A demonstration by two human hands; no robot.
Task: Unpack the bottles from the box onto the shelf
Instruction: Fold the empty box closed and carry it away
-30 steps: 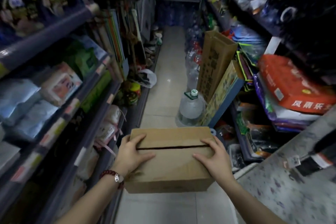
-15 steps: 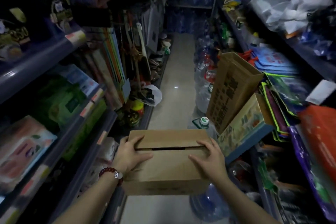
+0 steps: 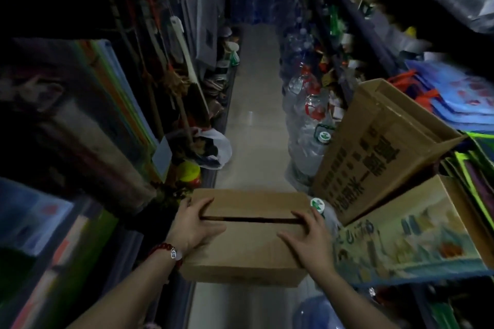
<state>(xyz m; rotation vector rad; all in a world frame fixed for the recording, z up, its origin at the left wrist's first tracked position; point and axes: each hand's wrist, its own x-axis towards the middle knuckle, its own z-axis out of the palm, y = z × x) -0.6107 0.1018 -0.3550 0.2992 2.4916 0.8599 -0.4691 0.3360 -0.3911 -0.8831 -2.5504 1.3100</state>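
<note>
Head view looks down a dim, narrow shop aisle, with both forearms reaching forward. 1 closed cardboard box (image 3: 248, 238) is carried between 2 hands at about waist height over the floor (image 3: 254, 115). Its 2 top flaps meet at a dark slit running across the lid.

Left hand (image 3: 193, 224) lies on the box's left end, fingers curled over the far top edge and thumb stretched along the lid toward the slit: this grip is closed on the box. A red bead bracelet (image 3: 167, 250) circles that wrist. Right hand (image 3: 310, 239) lies on the box's right end, fingers spread and bent over the far corner, thumb pointing inward across the lid; this grip also has hold of the box.

Beyond the right grip stand 2 more cartons (image 3: 379, 152), leaning on the right shelf (image 3: 355, 24). 1 green-and-white bottle cap (image 3: 317, 204) shows just past the right fingertips. Large water bottles (image 3: 307, 104) crowd further ahead; their count cannot be told. Left of the left grip runs the left shelf (image 3: 133, 248).
</note>
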